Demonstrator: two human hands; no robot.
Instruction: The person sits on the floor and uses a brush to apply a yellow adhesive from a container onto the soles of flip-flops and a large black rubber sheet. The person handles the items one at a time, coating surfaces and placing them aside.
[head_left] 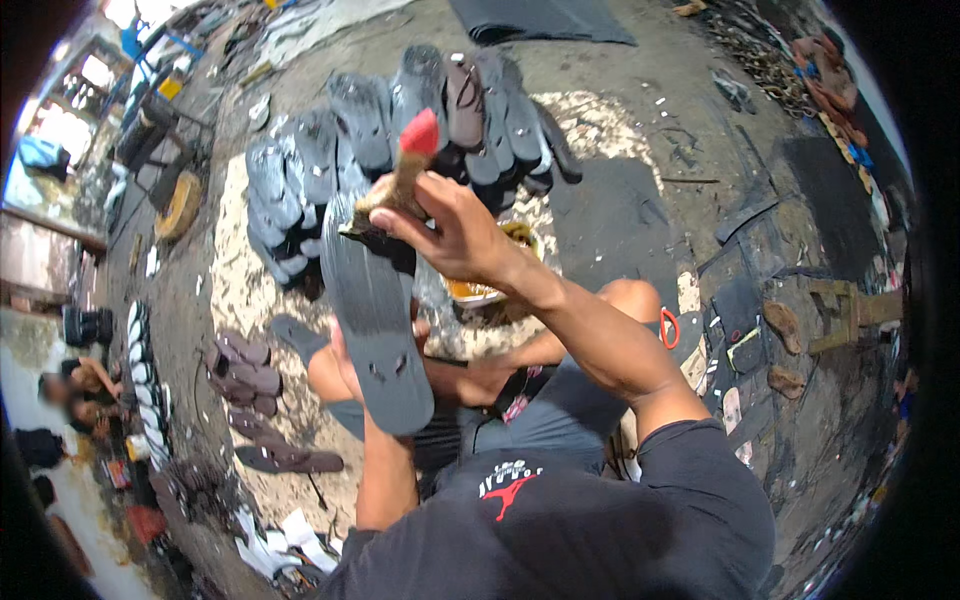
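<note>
A dark grey sandal sole [372,300] is held upright in front of my body by my left hand [345,362]. The sole hides most of that hand; a thumb shows at its left edge and fingertips at its right. My right hand [455,228] is closed round a brush [408,175] with a red-tipped handle. The brush's bristles touch the upper end of the sole, where the surface looks wet and streaked. Behind the right wrist sits a container [475,292] with yellow-orange sides, partly hidden.
Grey soles [360,115] lie heaped beyond my hands, with a brown sandal [465,100] among them. More brown sandals [240,370] rest at left. Orange-handled scissors [669,327] are by my right knee. A wooden stool [850,315] stands at far right; another person [88,390] sits at far left.
</note>
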